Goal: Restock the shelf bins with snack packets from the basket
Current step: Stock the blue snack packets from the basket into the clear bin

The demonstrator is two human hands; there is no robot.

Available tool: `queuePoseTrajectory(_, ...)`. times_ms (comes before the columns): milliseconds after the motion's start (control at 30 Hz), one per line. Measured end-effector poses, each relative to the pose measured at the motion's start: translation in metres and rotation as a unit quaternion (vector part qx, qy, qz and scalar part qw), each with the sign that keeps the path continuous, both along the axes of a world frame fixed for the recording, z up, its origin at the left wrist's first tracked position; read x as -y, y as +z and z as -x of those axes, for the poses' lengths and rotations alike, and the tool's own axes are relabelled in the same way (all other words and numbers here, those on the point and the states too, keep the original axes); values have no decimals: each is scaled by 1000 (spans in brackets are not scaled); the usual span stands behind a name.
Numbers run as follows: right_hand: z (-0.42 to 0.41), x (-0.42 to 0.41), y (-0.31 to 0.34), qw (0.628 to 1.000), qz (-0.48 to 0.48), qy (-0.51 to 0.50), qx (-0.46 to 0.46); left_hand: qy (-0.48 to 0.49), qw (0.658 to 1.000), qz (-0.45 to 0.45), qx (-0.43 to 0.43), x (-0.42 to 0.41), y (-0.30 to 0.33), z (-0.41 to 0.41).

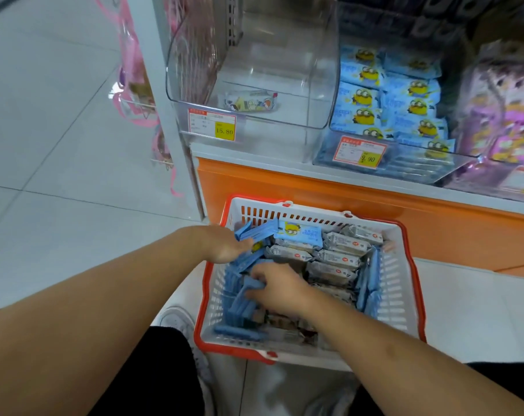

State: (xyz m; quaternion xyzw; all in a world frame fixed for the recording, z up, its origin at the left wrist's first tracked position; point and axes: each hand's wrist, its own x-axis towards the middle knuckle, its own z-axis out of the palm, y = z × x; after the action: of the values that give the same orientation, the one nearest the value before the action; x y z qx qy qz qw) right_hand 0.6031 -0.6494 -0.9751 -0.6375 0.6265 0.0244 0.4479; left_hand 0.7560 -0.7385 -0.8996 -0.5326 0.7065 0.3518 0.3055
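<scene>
A white basket with a red rim (pixel 404 295) stands on the floor below the shelf, full of blue snack packets (pixel 242 304) on its left side and grey packets (pixel 338 259) in the middle. My left hand (pixel 224 244) holds a bunch of blue packets (pixel 256 231) at the basket's far-left corner. Lower down, my right hand (pixel 278 288) reaches into the basket and grips blue packets standing on edge. On the shelf above, a clear bin (pixel 314 85) holds a single small packet (pixel 250 102). The bin to its right (pixel 374 172) is stacked with blue packets (pixel 398 100).
A third bin with purple packets (pixel 506 115) sits at the far right. An orange shelf base (pixel 374 211) runs behind the basket. Pink ribbons (pixel 134 70) hang from the shelf's left end. White tiled floor (pixel 59 145) lies to the left. My shoe (pixel 176 319) is beside the basket.
</scene>
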Motion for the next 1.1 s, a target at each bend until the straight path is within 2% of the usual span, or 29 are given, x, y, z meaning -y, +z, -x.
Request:
queuePoseTrajectory(100,33,16,58,998,8,-39,39,-60,997,41,5,5,25,8)
queuePoseTrajectory(167,56,22,98,991,-3,-87,103,-61,995,59,-51,14,39,16)
queuePoseTrajectory(233,80,26,136,982,15,-112,153,-18,987,60,-147,21,56,29)
queuePoseTrajectory(333,116,28,180,957,58,-147,243,73,934,-4,-349,21,86,48)
queuePoseTrajectory(367,128,27,190,945,74,-162,273,69,915,-14,-397,20,93,54)
queuePoseTrajectory(467,156,21,210,918,112,-183,335,32,881,5,-471,16,114,73)
queuePoseTrajectory(533,167,19,216,916,143,-169,334,38,866,52,-496,15,123,87)
queuePoseTrajectory(600,175,20,220,922,191,-164,293,30,858,120,-499,14,130,101)
queuePoseTrajectory(733,189,27,232,920,245,-184,245,-45,857,297,-420,19,142,120)
queuePoseTrajectory(867,211,33,246,923,246,-182,234,-80,834,382,-391,24,152,143)
queuePoseTrajectory(933,230,39,251,930,296,-160,151,-84,828,416,-366,31,157,154)
queuePoseTrajectory(1000,250,47,254,919,360,-155,34,-84,824,438,-350,43,164,167)
queuePoseTrajectory(1100,271,55,244,917,350,-186,-47,-102,819,467,-317,73,171,199)
